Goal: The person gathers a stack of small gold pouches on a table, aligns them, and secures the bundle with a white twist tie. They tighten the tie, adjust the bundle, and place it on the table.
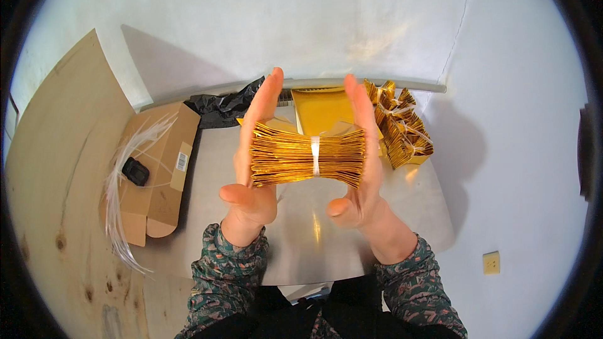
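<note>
Between my two palms, above the table, is a bundle of pleated gold foil paper (282,157), cinched around its middle by a white tie (315,156). My left hand (244,163) presses flat against its left end, fingers straight and thumb apart. On the opposite end, my right hand (371,172) presses in the same way, fingers pointing away from me. The fold edges face me, and both ends fan out wider than the tied waist. Behind the bundle, a flat gold sheet or stack (321,110) is partly hidden.
More tied gold bundles (402,125) are heaped at the table's back right. An opened cardboard box (164,179) lies at left, bearing white plastic strips (116,194) and a small black object (135,171). Crumpled black plastic (226,105) sits behind it. Walls border the metal table (295,245).
</note>
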### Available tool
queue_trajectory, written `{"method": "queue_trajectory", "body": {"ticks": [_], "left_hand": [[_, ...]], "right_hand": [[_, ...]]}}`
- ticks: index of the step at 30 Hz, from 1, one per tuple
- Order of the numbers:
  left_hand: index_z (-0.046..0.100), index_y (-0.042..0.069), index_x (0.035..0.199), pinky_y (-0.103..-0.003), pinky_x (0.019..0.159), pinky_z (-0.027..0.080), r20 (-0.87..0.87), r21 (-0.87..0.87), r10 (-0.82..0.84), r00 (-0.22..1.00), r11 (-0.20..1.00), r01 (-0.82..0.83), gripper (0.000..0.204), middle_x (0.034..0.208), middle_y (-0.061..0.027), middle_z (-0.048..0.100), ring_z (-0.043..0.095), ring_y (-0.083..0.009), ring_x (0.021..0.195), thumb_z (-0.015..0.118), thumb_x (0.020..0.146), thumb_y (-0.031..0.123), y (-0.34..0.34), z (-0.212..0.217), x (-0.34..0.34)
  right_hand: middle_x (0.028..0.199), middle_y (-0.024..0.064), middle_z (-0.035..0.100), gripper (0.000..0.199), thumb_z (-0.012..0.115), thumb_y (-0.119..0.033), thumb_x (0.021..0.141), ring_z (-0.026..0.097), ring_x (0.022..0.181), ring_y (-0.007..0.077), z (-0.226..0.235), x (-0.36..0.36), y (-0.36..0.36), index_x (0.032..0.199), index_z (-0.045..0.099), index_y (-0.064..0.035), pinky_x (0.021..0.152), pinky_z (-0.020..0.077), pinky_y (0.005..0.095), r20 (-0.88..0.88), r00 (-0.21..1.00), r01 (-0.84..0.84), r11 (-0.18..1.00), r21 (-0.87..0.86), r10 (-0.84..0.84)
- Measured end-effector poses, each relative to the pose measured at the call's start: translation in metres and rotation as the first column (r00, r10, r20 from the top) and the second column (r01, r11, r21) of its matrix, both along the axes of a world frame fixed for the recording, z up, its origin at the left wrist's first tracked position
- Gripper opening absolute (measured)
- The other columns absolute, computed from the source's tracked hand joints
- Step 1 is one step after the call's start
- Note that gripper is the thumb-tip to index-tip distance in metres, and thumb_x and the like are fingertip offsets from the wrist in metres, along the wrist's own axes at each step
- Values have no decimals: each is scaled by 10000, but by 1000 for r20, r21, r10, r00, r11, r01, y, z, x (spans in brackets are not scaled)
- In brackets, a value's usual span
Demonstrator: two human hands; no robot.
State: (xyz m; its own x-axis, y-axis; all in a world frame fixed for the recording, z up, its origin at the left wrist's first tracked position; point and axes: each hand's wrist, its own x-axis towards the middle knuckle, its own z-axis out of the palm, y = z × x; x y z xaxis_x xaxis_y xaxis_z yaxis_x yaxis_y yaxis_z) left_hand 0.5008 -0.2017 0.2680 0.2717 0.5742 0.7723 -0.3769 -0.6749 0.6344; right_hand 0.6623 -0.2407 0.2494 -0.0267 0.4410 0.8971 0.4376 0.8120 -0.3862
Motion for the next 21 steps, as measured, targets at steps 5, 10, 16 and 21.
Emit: {"method": "queue_trajectory", "body": {"ticks": [5, 10, 16, 21], "left_hand": [[263, -73, 1530, -396, 1176, 226, -19, -34, 18, 1000, 999, -19, 1346, 1587, -233, 319, 341, -293, 1450, 60, 720, 982, -5, 1, -3], [315, -74, 1513, -336, 1109, 298, 28, -28, -5, 1000, 1000, 5, 1324, 1566, -232, 364, 420, -256, 1373, 33, 743, 965, 3, 5, -2], [359, -87, 1487, -394, 1173, 244, -30, -3, 4, 1000, 1000, -5, 1319, 1548, -235, 389, 382, -306, 1425, 31, 752, 957, -1, 8, -6], [405, -94, 1448, -468, 1200, 223, 26, -57, 71, 997, 996, -70, 1340, 1522, -248, 415, 381, -360, 1432, 57, 730, 983, -3, 9, -2]], "right_hand": [[1624, 264, 175, 1246, 609, -782, 790, 114, 1530, 399, 4, -3, 1, 1562, 108, 57, 1194, -24, 573, 36, 999, -27, 997, 71, 25], [1629, 261, 162, 1244, 607, -778, 794, 94, 1531, 408, 3, -12, -7, 1564, 98, 57, 1190, -23, 580, -63, 998, -20, 999, -42, 17], [1628, 260, 165, 1252, 590, -792, 794, 88, 1529, 420, 9, -15, -7, 1561, 95, 65, 1186, -22, 589, 48, 998, 39, 999, 19, -40], [1630, 257, 156, 1262, 575, -812, 788, 75, 1529, 425, 15, -14, -4, 1564, 93, 58, 1187, -17, 592, 40, 999, 31, 999, 24, -32]]}}
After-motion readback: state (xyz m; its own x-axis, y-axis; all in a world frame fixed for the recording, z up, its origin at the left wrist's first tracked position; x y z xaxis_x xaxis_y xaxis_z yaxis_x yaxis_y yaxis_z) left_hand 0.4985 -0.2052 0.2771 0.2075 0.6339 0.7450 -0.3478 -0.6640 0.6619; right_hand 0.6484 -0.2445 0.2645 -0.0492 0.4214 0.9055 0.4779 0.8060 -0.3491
